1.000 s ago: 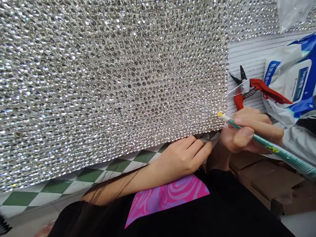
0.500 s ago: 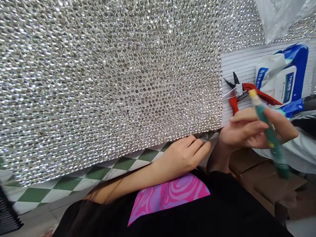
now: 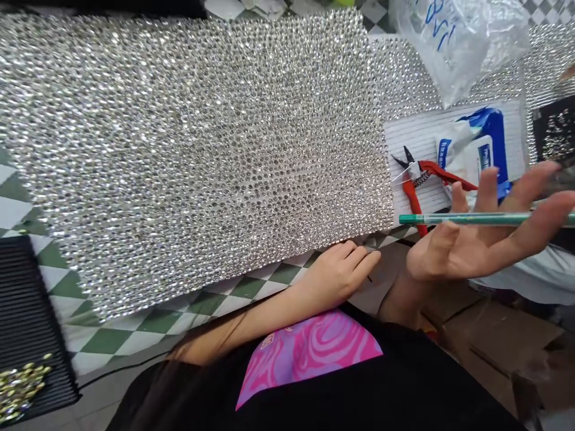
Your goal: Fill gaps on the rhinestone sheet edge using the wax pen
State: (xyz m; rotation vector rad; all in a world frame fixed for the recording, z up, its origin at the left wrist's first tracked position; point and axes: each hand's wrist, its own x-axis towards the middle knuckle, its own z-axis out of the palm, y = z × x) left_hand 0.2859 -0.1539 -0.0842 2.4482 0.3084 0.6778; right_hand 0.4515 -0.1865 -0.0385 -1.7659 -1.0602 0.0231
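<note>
A wide sheet of silver rhinestone rows (image 3: 215, 149) covers most of the checkered table. At its front edge rests my left hand (image 3: 344, 269), fingers curled and pressed together; their tips are hidden, so what they may hold cannot be seen. To the right, my right hand (image 3: 489, 239) is raised palm up with its fingers spread apart, and a slim green pen (image 3: 431, 219) lies level across and between them. Just beyond that hand are red-handled pliers (image 3: 412, 188), their jaws apart, on a white ribbed sheet (image 3: 399, 137).
Beside the pliers lies a blue and white wipes packet (image 3: 496, 143). A clear plastic bag with blue writing (image 3: 453, 48) sits at the back right. A black ribbed tray (image 3: 31, 299) holding gold stones (image 3: 22, 386) is at lower left. Cardboard boxes (image 3: 476, 341) stand below right.
The green pen has turned from a slant to level in my right hand, whose fingers have spread. My left hand stays at the sheet's edge. The view has shifted, showing more of the table.
</note>
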